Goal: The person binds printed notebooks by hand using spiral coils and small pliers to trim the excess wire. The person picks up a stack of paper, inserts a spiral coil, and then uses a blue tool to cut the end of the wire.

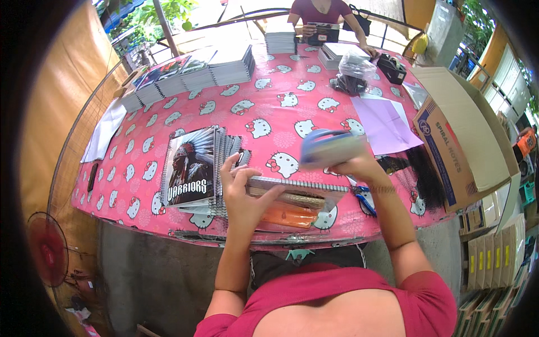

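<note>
My left hand [244, 194] grips a spiral notebook [303, 187] that stands on its edge near the table's front, with its wire binding up. Below the binding, against its near side, lie a tan layer and a shiny orange piece [289, 216]; I cannot make out what they are. My right hand [359, 165] is closed on a motion-blurred object with a blue rim and a tan body [331, 149], held above the table past the notebook. Left of my left hand is a pile of spiral notebooks [191, 168] with a feathered-headdress cover on top.
Stacks of spiral notebooks [230, 67] line the back left. Blue-handled scissors [366, 201] lie by my right forearm. Purple paper [387, 124] and an open cardboard box [449, 151] are at the right. Across the table, a person [323, 14] holds a dark-covered notebook.
</note>
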{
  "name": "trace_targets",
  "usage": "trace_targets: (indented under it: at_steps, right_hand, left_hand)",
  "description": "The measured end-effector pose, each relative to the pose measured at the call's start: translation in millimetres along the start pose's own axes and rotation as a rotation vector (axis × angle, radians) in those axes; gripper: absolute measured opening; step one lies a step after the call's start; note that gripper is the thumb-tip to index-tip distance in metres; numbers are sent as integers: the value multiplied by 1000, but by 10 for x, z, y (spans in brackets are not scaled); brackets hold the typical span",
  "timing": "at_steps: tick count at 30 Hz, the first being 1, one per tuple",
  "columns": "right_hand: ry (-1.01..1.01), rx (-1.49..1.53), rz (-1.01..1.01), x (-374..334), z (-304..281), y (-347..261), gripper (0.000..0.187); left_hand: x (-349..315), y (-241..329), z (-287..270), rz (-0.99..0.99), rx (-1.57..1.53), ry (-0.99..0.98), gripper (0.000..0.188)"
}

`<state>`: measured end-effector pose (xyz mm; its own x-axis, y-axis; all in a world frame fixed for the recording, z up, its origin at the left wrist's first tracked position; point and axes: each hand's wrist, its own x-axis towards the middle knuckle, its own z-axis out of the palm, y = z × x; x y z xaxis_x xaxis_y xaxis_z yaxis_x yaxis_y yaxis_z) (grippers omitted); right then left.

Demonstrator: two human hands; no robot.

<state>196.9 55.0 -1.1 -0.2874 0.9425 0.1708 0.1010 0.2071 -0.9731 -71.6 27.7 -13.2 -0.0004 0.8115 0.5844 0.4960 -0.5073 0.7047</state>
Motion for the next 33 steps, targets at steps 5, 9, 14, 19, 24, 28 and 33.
trace_targets:
  at_steps: [5,9,14,19,24,28,33]
  right_hand:
    - [95,-900,-15,247,164,2,42]
    - [-146,171,12,184,224,-35,35]
    - [-28,-476,-18,444,298,-117,33]
    - [44,-790,-71,503,423,-142,32]
    - [-161,-263,-123,481,521,-231,34]
    - [376,-1167,120,687,-31,258,41]
    - [552,-1311,400,325,-1233,1043,45]
  left_hand:
    - [-17,-190,-31,-94,-174,-95,40]
    - [-53,-260,-56,-370,-729,-17,26]
    - [-54,-403,-123,-468,-888,-8,20]
    - [-68,-407,-35,-489,-1093,63,22]
    - [-97,-522,-26,-537,-1141,56,22]
    - [-82,-483,-71,-526,-1107,62,21]
    - [19,-407,58,-490,-1194,45,24]
